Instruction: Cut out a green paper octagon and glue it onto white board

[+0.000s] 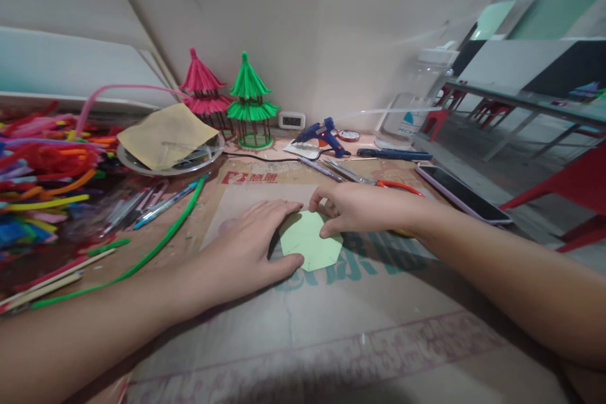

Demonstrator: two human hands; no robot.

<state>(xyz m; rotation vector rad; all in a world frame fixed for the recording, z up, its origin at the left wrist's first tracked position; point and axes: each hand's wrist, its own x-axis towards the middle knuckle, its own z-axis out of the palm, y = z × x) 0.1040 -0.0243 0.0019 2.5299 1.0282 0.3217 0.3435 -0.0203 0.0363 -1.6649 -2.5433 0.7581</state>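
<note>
My left fingers (pixel 288 206) are wide apart, touching the left side of the paper (pixel 310 245), which lies flat on cardboard (pixel 246 334). My right fingers (pixel 318 197) bend at its upper right; whether they grip, I cannot tell.

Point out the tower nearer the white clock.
The green tower, right of the two; the pink tower stands to its left, farther from the white clock.

Glue gun (pixel 324 134) behind paper (pixel 308 245)
</note>
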